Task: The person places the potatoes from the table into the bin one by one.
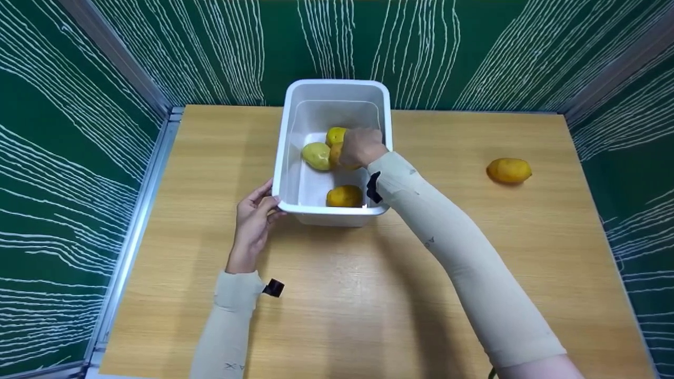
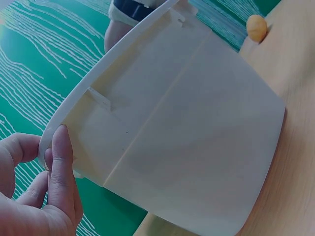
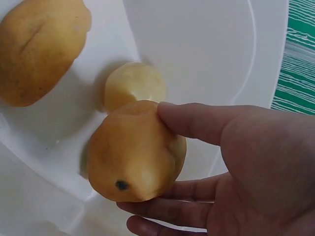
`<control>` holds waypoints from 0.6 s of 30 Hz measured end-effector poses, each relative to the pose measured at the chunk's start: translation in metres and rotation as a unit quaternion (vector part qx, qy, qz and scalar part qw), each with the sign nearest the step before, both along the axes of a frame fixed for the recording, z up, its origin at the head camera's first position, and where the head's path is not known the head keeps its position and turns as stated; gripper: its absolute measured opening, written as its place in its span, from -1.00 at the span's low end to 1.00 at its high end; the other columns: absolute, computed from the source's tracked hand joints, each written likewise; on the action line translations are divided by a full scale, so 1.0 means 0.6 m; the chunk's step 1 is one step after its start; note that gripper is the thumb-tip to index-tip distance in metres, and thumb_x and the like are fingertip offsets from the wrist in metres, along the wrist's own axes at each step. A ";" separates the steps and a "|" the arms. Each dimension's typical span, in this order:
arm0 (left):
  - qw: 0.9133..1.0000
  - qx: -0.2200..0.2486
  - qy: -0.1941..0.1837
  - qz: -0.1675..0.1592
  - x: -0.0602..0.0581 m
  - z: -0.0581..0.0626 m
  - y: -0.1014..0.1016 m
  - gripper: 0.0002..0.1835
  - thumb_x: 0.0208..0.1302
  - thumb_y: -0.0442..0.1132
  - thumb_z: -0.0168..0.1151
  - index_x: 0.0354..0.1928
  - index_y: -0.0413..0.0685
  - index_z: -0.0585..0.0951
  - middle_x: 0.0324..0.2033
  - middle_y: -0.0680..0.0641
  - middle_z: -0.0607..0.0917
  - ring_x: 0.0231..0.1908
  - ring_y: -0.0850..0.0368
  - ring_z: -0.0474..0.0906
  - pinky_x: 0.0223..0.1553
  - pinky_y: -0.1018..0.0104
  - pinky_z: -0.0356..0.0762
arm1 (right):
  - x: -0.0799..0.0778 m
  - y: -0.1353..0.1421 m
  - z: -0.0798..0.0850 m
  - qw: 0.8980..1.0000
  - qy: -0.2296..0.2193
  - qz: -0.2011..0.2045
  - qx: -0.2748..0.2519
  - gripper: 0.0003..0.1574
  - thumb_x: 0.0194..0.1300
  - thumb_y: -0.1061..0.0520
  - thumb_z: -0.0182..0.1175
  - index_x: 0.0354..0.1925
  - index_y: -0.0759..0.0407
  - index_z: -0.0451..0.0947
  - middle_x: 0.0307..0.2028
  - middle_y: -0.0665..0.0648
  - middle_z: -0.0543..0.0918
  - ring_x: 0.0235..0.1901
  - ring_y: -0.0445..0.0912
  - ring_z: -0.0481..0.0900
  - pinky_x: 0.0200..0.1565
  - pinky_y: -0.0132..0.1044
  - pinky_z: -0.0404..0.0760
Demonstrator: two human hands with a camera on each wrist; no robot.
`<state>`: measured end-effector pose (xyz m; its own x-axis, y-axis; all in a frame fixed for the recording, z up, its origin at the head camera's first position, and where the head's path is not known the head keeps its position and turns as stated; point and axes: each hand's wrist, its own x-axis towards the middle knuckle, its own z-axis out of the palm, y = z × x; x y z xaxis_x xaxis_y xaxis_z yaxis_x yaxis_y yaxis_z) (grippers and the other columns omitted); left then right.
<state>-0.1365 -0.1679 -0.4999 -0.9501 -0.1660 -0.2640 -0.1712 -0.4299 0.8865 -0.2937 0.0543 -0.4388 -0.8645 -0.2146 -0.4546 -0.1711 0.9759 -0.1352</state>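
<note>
A white plastic bin (image 1: 331, 210) stands on the table with several lemons inside. My left hand (image 1: 253, 221) pinches the rim at its near left corner; in the left wrist view the thumb and fingers lie on either side of that rim. Reaching into the bin, my right hand (image 1: 363, 147) holds a lemon (image 3: 130, 155) with a dark spot between thumb and fingers. Beside the held one are a greenish-yellow lemon (image 1: 316, 156) and a yellow lemon (image 1: 335, 136), partly covered by the right hand. Another lemon (image 1: 345, 196) lies by the near wall.
One lemon (image 1: 509, 170) sits alone on the wooden table (image 1: 337, 316), to the right of the bin. Green walls with white streaks (image 1: 326, 42) rise along the back and both sides. A metal rail (image 1: 139, 221) runs along the left table edge.
</note>
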 end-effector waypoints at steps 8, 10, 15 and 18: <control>1.000 -0.002 0.009 -0.006 0.001 0.002 0.000 -0.44 0.38 -0.63 0.08 0.43 -0.46 0.44 -0.03 -0.14 0.61 -0.40 0.20 0.62 -0.37 0.47 0.80 | 0.000 -0.002 -0.019 0.999 -0.008 0.006 0.030 -0.60 0.49 -0.13 0.09 -0.29 0.16 0.53 -0.27 0.17 0.57 -0.23 0.04 0.56 -0.15 -0.21 0.64; 1.000 -0.003 0.012 -0.010 0.001 0.001 -0.001 -0.44 0.38 -0.63 0.08 0.43 -0.46 0.43 -0.04 -0.14 0.60 -0.40 0.21 0.62 -0.36 0.46 0.80 | 0.001 -0.003 -0.019 0.999 -0.010 0.007 0.031 -0.58 0.48 -0.15 0.09 -0.30 0.15 0.54 -0.28 0.18 0.59 -0.22 0.04 0.56 -0.12 -0.20 0.64; 1.000 -0.004 0.008 -0.011 0.001 -0.001 -0.002 -0.44 0.39 -0.61 0.09 0.43 -0.47 0.43 -0.05 -0.13 0.61 -0.39 0.22 0.61 -0.35 0.47 0.80 | 0.001 -0.005 -0.018 0.999 -0.015 0.003 0.031 -0.55 0.50 -0.18 0.09 -0.24 0.18 0.56 -0.21 0.20 0.59 -0.17 0.05 0.57 -0.04 -0.18 0.69; 1.000 -0.003 0.003 -0.010 0.001 -0.002 -0.002 -0.44 0.39 -0.61 0.10 0.43 -0.46 0.43 -0.06 -0.12 0.61 -0.40 0.22 0.61 -0.35 0.47 0.80 | 0.000 -0.005 -0.019 0.999 -0.020 0.007 0.040 -0.50 0.52 -0.20 0.06 -0.16 0.22 0.57 -0.14 0.23 0.59 -0.12 0.07 0.56 0.04 -0.15 0.70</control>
